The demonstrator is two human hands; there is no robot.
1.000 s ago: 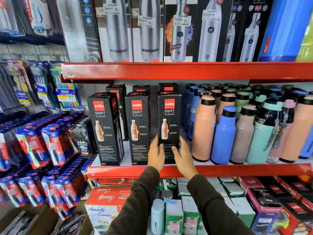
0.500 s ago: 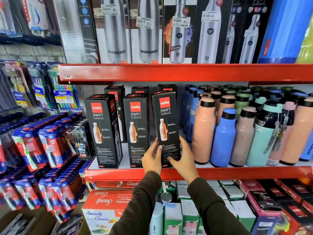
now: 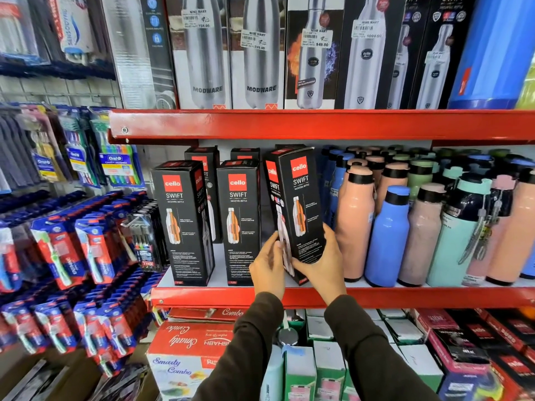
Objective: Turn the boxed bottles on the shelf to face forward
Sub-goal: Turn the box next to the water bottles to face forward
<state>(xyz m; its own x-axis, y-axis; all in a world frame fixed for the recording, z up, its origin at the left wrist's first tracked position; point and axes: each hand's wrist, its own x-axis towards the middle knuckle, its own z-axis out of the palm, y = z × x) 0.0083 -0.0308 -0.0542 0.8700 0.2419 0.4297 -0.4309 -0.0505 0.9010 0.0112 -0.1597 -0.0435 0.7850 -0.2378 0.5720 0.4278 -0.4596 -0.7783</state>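
on the red shelf (image 3: 202, 296) my left hand (image 3: 267, 270) and right hand (image 3: 321, 264) have their fingers clasped on the tilted third boxed bottle (image 3: 298, 209), mid-turn; next i'd square it forward beside its neighbours.

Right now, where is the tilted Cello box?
Head view, middle shelf: the tilted Cello box sits between both hands, right of two upright Cello boxes, left of peach bottle.

Bright, even light (edges warped)

We stood in a shop: red shelves (image 3: 318, 124) carried price-stickered boxed flasks (image 3: 205, 53), loose bottles (image 3: 388, 235), and hanging toothbrush packs (image 3: 118, 166) beside them.
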